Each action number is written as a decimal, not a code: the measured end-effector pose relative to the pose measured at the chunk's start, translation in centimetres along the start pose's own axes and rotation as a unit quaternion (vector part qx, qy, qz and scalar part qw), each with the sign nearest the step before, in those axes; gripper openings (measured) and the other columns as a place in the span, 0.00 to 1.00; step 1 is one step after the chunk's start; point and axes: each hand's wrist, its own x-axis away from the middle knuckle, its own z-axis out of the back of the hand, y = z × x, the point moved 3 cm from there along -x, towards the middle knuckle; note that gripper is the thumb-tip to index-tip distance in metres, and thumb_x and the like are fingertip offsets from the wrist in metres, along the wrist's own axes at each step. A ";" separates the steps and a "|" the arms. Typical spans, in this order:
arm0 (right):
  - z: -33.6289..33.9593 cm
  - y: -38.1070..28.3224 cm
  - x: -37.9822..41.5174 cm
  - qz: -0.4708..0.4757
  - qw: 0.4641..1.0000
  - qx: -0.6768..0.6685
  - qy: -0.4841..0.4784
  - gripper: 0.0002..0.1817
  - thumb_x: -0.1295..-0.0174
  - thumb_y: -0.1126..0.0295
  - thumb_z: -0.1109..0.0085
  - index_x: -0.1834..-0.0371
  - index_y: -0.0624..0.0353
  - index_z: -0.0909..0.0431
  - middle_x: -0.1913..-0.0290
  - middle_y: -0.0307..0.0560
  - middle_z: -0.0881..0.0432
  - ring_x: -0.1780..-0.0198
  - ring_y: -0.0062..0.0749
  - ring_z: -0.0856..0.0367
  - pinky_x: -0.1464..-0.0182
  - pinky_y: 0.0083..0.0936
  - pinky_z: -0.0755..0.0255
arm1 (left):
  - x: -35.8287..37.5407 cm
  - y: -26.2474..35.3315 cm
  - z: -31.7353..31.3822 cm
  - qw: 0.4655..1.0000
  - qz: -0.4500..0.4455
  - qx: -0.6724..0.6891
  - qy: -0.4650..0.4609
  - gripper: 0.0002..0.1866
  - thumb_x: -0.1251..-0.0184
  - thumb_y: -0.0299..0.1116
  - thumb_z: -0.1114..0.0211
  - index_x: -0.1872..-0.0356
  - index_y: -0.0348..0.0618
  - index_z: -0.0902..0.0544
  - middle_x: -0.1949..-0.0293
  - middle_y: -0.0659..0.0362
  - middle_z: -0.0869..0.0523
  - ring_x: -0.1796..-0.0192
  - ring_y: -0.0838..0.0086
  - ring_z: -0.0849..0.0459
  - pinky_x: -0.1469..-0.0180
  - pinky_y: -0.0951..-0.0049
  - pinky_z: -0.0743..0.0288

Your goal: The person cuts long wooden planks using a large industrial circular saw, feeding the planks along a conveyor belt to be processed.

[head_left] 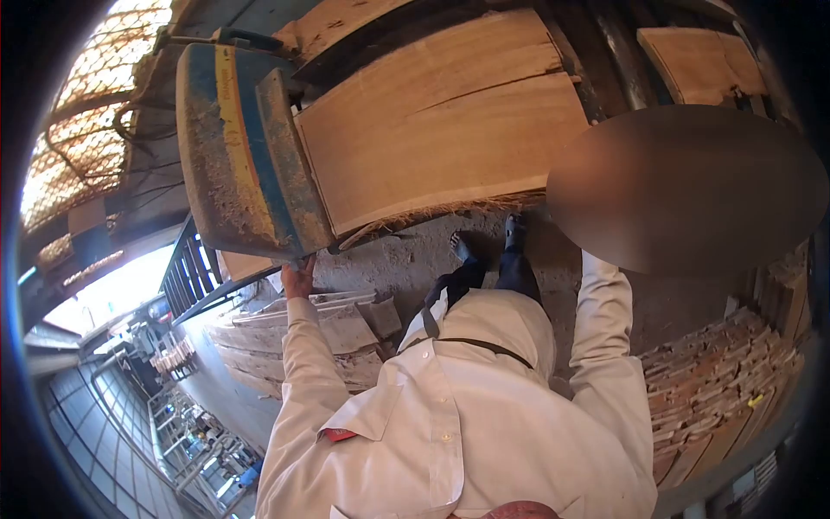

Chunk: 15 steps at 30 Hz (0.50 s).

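A wide wooden board (441, 130) with a long crack lies against a blue and yellow machine (246, 156), whose cover is coated in sawdust. Bark and splinters fringe the board's near edge. My left hand (298, 278) is at the machine's lower corner, left of the board; its fingers are mostly hidden at the edge, so their grip is unclear. The sleeve of my right arm (603, 303) reaches up beside the board's right end. A blurred oval covers my right hand and whatever it touches.
Rough offcuts (294, 342) lie on the floor by my left arm. Stacked wood strips (718, 381) stand at the right. Another board (700, 65) is at the upper right. A dark railing (186, 268) and a long hall are at the left.
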 end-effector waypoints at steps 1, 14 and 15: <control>-0.1 0.0 0.0 -0.004 1.000 0.013 -0.006 0.37 0.37 0.43 0.35 0.33 0.60 0.24 0.29 0.50 0.25 0.20 0.49 0.41 0.22 0.50 0.53 | -0.1 -0.1 0.2 0.997 -0.040 -0.064 -0.014 0.21 0.19 0.41 0.54 0.31 0.47 0.30 0.34 0.50 0.22 0.35 0.48 0.20 0.33 0.37 0.26; -0.3 0.3 -1.0 -0.030 0.997 0.061 -0.041 0.41 0.38 0.34 0.39 0.30 0.51 0.24 0.27 0.36 0.26 0.19 0.41 0.45 0.22 0.57 0.61 | 0.5 0.6 -0.5 0.861 -0.254 -0.437 -0.067 0.21 0.19 0.43 0.52 0.31 0.52 0.30 0.32 0.52 0.22 0.33 0.48 0.21 0.34 0.36 0.26; -0.2 0.3 -1.1 -0.029 0.997 0.052 -0.042 0.41 0.38 0.34 0.39 0.30 0.50 0.24 0.27 0.36 0.26 0.19 0.40 0.45 0.22 0.56 0.61 | 0.7 0.7 -0.6 0.844 -0.271 -0.459 -0.065 0.22 0.20 0.45 0.51 0.30 0.53 0.31 0.32 0.51 0.22 0.33 0.48 0.21 0.33 0.36 0.26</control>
